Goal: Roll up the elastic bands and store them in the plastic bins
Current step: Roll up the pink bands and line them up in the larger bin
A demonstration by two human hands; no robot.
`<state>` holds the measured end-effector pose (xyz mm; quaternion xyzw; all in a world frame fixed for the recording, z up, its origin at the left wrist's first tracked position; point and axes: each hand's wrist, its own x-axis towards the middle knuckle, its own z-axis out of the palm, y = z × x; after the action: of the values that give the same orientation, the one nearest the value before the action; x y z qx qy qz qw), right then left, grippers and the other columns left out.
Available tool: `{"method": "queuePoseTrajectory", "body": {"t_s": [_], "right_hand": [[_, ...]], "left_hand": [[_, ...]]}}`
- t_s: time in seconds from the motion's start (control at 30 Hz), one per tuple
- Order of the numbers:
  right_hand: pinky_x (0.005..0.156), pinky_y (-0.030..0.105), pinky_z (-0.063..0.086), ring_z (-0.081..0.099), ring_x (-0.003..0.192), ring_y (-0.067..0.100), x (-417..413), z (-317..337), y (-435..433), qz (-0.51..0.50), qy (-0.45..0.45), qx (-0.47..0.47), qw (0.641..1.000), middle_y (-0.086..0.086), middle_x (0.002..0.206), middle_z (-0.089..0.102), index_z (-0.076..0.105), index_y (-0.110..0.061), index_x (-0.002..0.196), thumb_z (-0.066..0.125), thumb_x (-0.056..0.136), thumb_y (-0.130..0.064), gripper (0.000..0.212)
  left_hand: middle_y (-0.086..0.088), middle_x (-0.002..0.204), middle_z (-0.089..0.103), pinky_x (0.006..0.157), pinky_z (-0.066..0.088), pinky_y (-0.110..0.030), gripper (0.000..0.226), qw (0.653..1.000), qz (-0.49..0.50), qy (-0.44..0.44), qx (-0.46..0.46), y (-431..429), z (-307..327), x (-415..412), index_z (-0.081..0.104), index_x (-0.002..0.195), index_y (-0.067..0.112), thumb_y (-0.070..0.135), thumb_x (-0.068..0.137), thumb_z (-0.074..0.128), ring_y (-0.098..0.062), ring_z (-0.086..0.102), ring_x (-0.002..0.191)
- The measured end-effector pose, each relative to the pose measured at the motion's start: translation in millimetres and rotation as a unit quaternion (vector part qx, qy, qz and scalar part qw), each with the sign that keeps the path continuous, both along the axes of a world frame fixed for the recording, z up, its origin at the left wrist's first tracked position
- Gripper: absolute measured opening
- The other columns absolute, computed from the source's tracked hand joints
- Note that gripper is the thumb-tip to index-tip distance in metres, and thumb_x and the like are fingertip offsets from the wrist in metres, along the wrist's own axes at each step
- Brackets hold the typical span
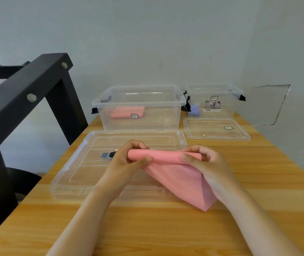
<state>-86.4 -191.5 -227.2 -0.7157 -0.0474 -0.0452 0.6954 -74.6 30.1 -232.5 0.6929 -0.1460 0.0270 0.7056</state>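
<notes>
A pink elastic band (180, 174) is partly rolled, its rolled end held up between both hands and its loose tail hanging down to the table. My left hand (129, 159) grips the roll's left end, my right hand (202, 159) its right end. Behind them stands a large clear bin (166, 115) holding two rolled pink bands (125, 112). A smaller clear bin (226, 111) at the back right holds a rolled purple band (194, 110).
The large bin's clear lid (84, 170) lies flat on the wooden table (166, 228) under my hands. A smaller lid (216, 129) lies before the small bin. A black metal frame (27, 93) rises along the table's left edge.
</notes>
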Motion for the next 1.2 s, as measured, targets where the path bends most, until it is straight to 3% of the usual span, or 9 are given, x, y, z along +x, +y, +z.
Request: {"method": "queuePoseTrajectory", "body": {"t_s": [0.2, 0.3, 0.4, 0.5, 0.73, 0.87, 0.97, 1.07, 1.2], "right_hand": [[0.070, 0.013, 0.047, 0.062, 0.074, -0.005, 0.3, -2.7, 0.1, 0.005, -0.009, -0.032, 0.999, -0.032, 0.078, 0.066, 0.074, -0.017, 0.094, 0.075, 0.081, -0.026, 0.016], [0.076, 0.012, 0.043, 0.060, 0.081, -0.008, 2.2, -4.6, -0.4, -0.002, -0.018, -0.041, 0.999, -0.034, 0.081, 0.065, 0.075, -0.019, 0.091, 0.074, 0.081, -0.025, 0.011], [0.067, 0.000, 0.038, 0.058, 0.077, -0.017, 3.7, -5.7, -0.6, 0.004, -0.028, -0.041, 0.999, -0.037, 0.078, 0.065, 0.074, -0.018, 0.087, 0.073, 0.082, -0.021, 0.006], [0.064, -0.001, 0.037, 0.057, 0.074, -0.016, 4.0, -5.1, -0.5, 0.007, -0.030, -0.040, 0.999, -0.038, 0.075, 0.063, 0.073, -0.018, 0.087, 0.073, 0.082, -0.021, 0.006], [0.056, 0.013, 0.047, 0.067, 0.068, 0.006, -0.9, 0.3, 2.5, -0.015, -0.043, -0.004, 0.999, -0.003, 0.083, 0.074, 0.072, -0.016, 0.091, 0.079, 0.077, -0.015, 0.016], [0.063, 0.013, 0.047, 0.066, 0.076, 0.005, -2.1, 1.0, 2.0, -0.001, -0.070, -0.003, 0.998, -0.009, 0.085, 0.073, 0.071, -0.018, 0.090, 0.079, 0.075, -0.008, 0.020], [0.070, 0.019, 0.047, 0.066, 0.083, 0.006, -2.5, -0.5, 1.7, 0.004, -0.075, -0.029, 0.997, -0.012, 0.088, 0.072, 0.070, -0.023, 0.086, 0.079, 0.075, -0.006, 0.022], [0.079, 0.029, 0.048, 0.066, 0.091, 0.009, -1.2, -1.5, 1.3, -0.001, -0.076, -0.038, 0.996, -0.010, 0.095, 0.073, 0.070, -0.024, 0.081, 0.077, 0.075, 0.000, 0.026], [0.078, 0.032, 0.051, 0.067, 0.091, 0.015, -0.3, -1.0, 0.1, 0.014, -0.036, -0.030, 0.999, -0.008, 0.095, 0.072, 0.070, -0.027, 0.090, 0.078, 0.074, -0.003, 0.030]], "left_hand": [[-0.001, 0.094, 0.063, 0.077, 0.049, -0.024, 0.024, 1.000, 0.010, -0.008, 0.002, -1.2, -0.6, 0.3, 0.059, 0.097, 0.012, 0.017, 0.078, 0.074, -0.012, 0.060, 0.088], [0.000, 0.092, 0.062, 0.070, 0.049, -0.018, 0.018, 0.999, 0.034, -0.020, 0.022, -3.7, -0.4, -0.3, 0.058, 0.098, 0.009, 0.012, 0.084, 0.069, -0.009, 0.059, 0.084], [0.001, 0.091, 0.062, 0.071, 0.049, -0.017, 0.016, 0.998, 0.041, -0.029, 0.030, -3.8, -0.3, -0.3, 0.058, 0.097, 0.009, 0.010, 0.085, 0.068, -0.008, 0.060, 0.083], [0.001, 0.090, 0.063, 0.072, 0.049, -0.018, 0.015, 0.998, 0.043, -0.036, 0.033, -4.0, 0.2, -0.8, 0.058, 0.096, 0.009, 0.010, 0.085, 0.068, -0.009, 0.060, 0.084], [0.004, 0.092, 0.062, 0.077, 0.048, -0.038, 0.018, 0.999, 0.020, 0.039, 0.023, -1.0, -1.8, 1.2, 0.060, 0.094, 0.019, 0.033, 0.086, 0.067, -0.016, 0.058, 0.087], [0.000, 0.101, 0.063, 0.080, 0.045, -0.038, 0.037, 0.998, 0.005, 0.048, 0.041, 0.2, 1.9, -1.6, 0.062, 0.096, 0.019, 0.051, 0.078, 0.064, -0.015, 0.056, 0.091], [0.011, 0.094, 0.063, 0.078, 0.043, -0.026, 0.017, 0.997, 0.013, 0.033, 0.066, 1.6, 2.1, -1.0, 0.062, 0.095, 0.016, 0.034, 0.093, 0.062, -0.006, 0.055, 0.086], [0.015, 0.083, 0.062, 0.067, 0.041, -0.011, 0.005, 0.995, 0.030, 0.008, 0.100, -0.2, 1.8, -0.8, 0.062, 0.093, 0.014, 0.018, 0.091, 0.063, 0.002, 0.056, 0.076], [0.003, 0.079, 0.067, 0.061, 0.047, -0.016, 0.025, 0.999, 0.032, 0.004, 0.040, -0.5, 4.6, -2.5, 0.058, 0.090, 0.014, 0.018, 0.075, 0.078, -0.009, 0.061, 0.072]]}}
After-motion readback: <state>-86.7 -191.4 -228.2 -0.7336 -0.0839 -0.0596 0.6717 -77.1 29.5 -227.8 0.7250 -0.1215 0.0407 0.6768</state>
